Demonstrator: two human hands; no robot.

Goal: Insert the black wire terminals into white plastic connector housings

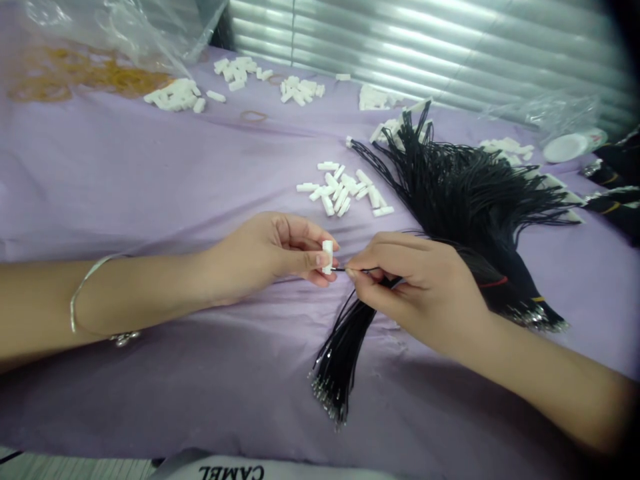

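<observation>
Over cloth [175, 393], left grip [273, 255] pinches 1 connector [327, 248], right grip [425, 280] 1 wire [339, 269].

Cropped margins, unclear contact
Centre: whether the black wire [341, 269] enters the white connector [327, 252] is too small to tell. Upper left: plastic bag [125, 30] cut off, rubber bands [90, 75] blurred. Right edge: dark bundles [620, 162] cropped.

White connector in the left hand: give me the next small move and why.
Probably push the black wire gently toward the white connector: the right hand pinches the wire near its tip, which points at the connector's near end, and the left hand holds the connector. Whether the tip is in is too small to tell.
</observation>
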